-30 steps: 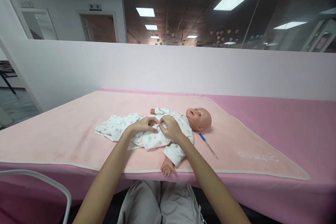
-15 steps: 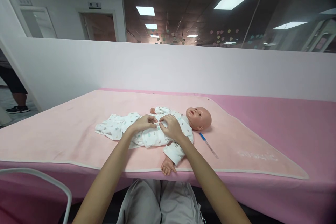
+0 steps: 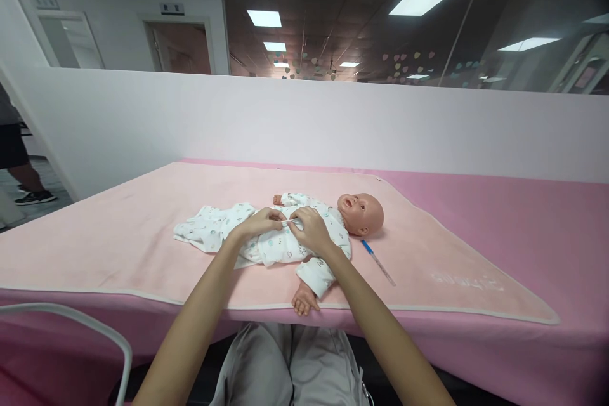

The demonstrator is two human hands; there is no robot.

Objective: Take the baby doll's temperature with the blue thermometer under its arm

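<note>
A baby doll (image 3: 364,212) lies on its back, head to the right, dressed in a white patterned garment (image 3: 280,252). Over its middle, my left hand (image 3: 259,223) and my right hand (image 3: 308,227) face each other with fingertips nearly meeting. Both pinch a thin white tie (image 3: 286,221) that runs between them and looks like part of the garment. One doll hand (image 3: 304,298) rests near the front edge, below my right wrist. Beside the doll's head is a slim clear stick with a blue end (image 3: 378,261), perhaps a thermometer or pen.
A peach blanket (image 3: 128,222) lies under the doll on a pink-covered table (image 3: 523,222). Behind stands a white partition (image 3: 333,127) with glass above. A white curved rail (image 3: 85,318) is at the front left. Beyond the partition, a person's leg (image 3: 28,181) shows.
My hands hold nearly the same place, with the white tie still between them. The person at the far left has shifted slightly to the right.
</note>
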